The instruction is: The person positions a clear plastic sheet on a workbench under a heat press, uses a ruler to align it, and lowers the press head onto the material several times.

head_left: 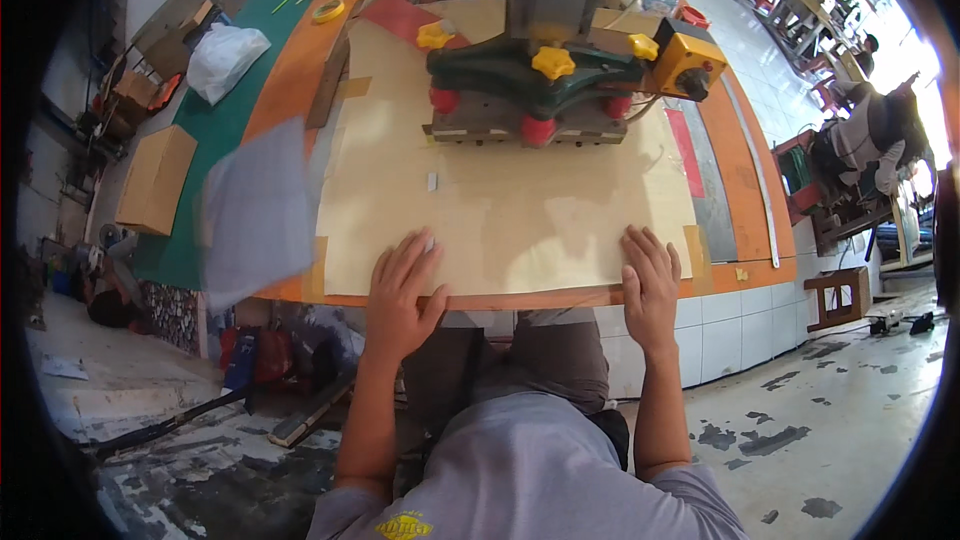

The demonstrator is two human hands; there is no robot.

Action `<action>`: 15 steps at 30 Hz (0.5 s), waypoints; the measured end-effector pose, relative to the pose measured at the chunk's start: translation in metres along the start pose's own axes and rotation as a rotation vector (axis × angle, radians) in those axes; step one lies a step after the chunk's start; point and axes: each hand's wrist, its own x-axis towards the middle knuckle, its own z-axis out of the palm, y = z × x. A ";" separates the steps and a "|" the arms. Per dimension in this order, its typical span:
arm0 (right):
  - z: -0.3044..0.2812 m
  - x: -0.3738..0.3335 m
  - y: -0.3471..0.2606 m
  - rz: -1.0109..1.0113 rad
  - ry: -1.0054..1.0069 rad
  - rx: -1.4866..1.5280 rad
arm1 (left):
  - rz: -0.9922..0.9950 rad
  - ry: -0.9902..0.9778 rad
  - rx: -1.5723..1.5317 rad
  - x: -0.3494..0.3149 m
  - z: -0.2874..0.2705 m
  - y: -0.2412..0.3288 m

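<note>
A large cream sheet (480,235) lies flat across the worktable, taped at its sides. My left hand (403,285) rests on its near left edge, fingers stretched out and thumb apart. Beside that hand's fingertips is a tiny pale spot, too small to name. Close to the near right corner, my right hand (652,285) lies with its fingers extended along the sheet. Neither hand visibly grips anything. A small whitish rectangular piece (432,181) sits on the sheet, beyond my left hand. Farther back stands a press head (540,80) with dark green arms, yellow star knobs and red feet.
A blurred translucent sheet (258,215) overhangs the table's left front. On the green surface are a cardboard box (158,180), a white plastic bag (226,60) and a yellow tape roll (328,10). A yellow control box (688,62) adjoins the press. A metal ruler (758,160) lies right.
</note>
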 end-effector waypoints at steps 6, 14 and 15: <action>0.034 -0.034 0.020 -0.019 0.304 0.057 | -0.083 0.195 0.160 -0.057 0.024 -0.014; 0.064 -0.044 0.040 -0.100 0.527 -0.024 | -0.036 0.504 0.344 -0.074 0.087 -0.043; 0.064 -0.044 0.040 -0.101 0.530 -0.024 | -0.031 0.568 0.350 -0.073 0.090 -0.044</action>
